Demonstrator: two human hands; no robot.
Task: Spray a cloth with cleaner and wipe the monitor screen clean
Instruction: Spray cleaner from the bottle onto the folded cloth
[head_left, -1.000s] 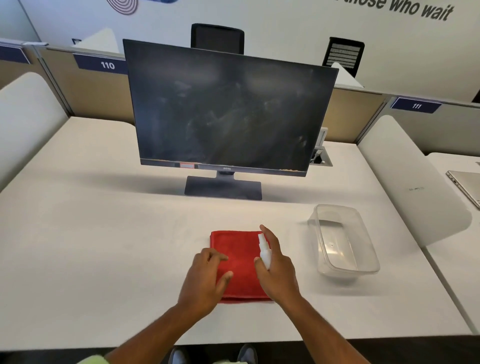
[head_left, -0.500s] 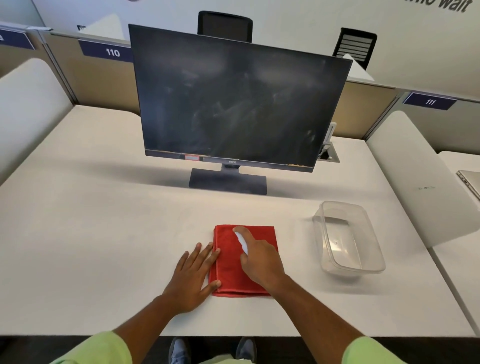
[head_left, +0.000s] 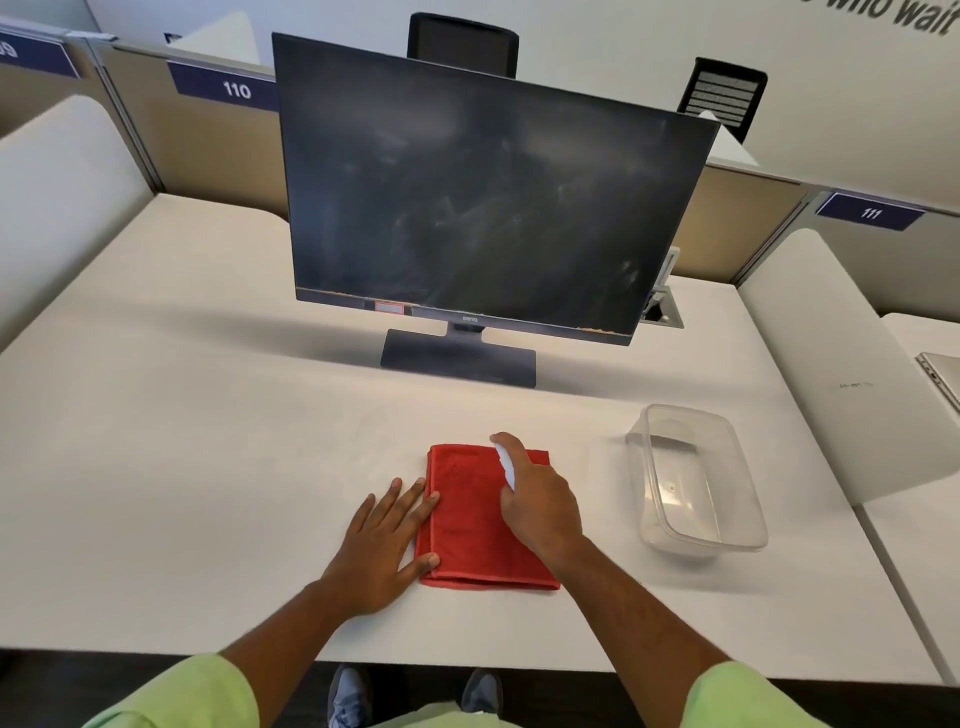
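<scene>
A folded red cloth (head_left: 467, 519) lies flat on the white desk (head_left: 182, 467) in front of me. My right hand (head_left: 540, 504) hovers over its right half and grips a small white spray bottle (head_left: 506, 467), with the index finger on top of the nozzle, which points down and left at the cloth. My left hand (head_left: 384, 545) lies flat with fingers spread, its fingertips and thumb pressing the cloth's left edge. Behind stands the dark monitor (head_left: 483, 208), its screen smeared and dusty, on a flat base (head_left: 457, 361).
A clear plastic tub (head_left: 691, 478) sits on the desk to the right of the cloth. Padded dividers flank the desk, one on the left (head_left: 57, 208) and one on the right (head_left: 841, 374). A laptop corner (head_left: 943, 374) shows at the far right.
My left hand went from curled on the cloth to flat at its left edge. The right hand tipped the spray bottle lower over the cloth. My head moved closer.
</scene>
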